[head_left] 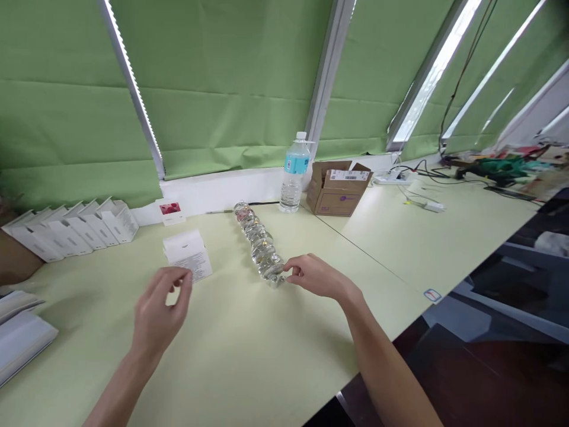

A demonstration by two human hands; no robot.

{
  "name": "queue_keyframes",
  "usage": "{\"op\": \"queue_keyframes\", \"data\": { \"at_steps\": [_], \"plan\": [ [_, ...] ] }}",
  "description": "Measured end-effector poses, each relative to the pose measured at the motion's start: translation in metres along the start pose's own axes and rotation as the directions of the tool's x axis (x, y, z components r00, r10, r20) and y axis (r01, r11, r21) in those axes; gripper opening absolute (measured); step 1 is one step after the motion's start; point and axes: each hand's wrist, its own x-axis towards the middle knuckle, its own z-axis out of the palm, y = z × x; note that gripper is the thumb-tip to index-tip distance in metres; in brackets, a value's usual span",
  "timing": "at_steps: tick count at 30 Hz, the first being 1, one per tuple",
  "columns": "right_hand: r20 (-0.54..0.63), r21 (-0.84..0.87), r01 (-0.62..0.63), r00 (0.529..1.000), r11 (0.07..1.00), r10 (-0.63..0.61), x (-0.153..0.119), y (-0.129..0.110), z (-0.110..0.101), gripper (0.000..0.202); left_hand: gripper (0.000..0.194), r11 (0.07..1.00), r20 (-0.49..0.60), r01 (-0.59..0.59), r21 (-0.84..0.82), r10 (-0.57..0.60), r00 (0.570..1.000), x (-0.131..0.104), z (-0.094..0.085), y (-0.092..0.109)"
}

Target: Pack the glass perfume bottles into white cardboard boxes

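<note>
A line of several clear, shiny glass-like pieces (259,242) with small golden and pink spots runs away from me across the table. At its near end my right hand (316,275) pinches the edge of the last clear piece (274,277) from the right. My left hand (160,305) is raised over the table, thumb and forefinger tips together in a ring. Whether something tiny sits between those tips, I cannot make out. Just beyond them lies a white printed carton (189,255), partly behind the fingertips.
Several white boxes (73,231) stand in a row at the back left, near a small card with a red picture (171,210). A water bottle (291,184) and an open cardboard box (338,196) stand at the back. White booklets (22,344) lie far left; cables (427,204) lie right.
</note>
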Motion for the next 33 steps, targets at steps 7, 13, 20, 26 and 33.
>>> {"op": "queue_keyframes", "data": {
  "at_steps": [7, 13, 20, 26, 33],
  "plan": [
    [-0.048, -0.240, 0.062, 0.996, 0.969, -0.076, 0.002, -0.010, 0.016, 0.022, 0.013, 0.991, 0.424, -0.030, -0.127, 0.082, 0.902, -0.028, 0.031, 0.013],
    [-0.052, -0.369, 0.034, 0.997, 0.929, -0.057, 0.007, -0.012, 0.030, 0.022, 0.023, 0.969, 0.581, 0.137, -0.204, 0.007, 0.814, -0.032, 0.033, 0.027],
    [-0.092, -0.300, -0.023, 0.996, 0.954, -0.005, 0.007, -0.002, 0.020, 0.015, 0.024, 0.911, 0.622, 0.322, -0.257, -0.099, 0.776, -0.029, 0.035, 0.035],
    [-0.281, 0.035, 0.084, 0.957, 0.996, -0.071, 0.004, -0.011, -0.006, 0.020, 0.027, 0.903, 0.656, 0.358, -0.237, -0.124, 0.745, -0.028, 0.041, 0.032],
    [-0.374, -0.032, 0.312, 0.877, 0.950, -0.301, 0.017, -0.029, -0.011, 0.022, 0.023, 0.897, 0.657, 0.363, -0.253, -0.117, 0.745, -0.031, 0.042, 0.027]
  ]
}}
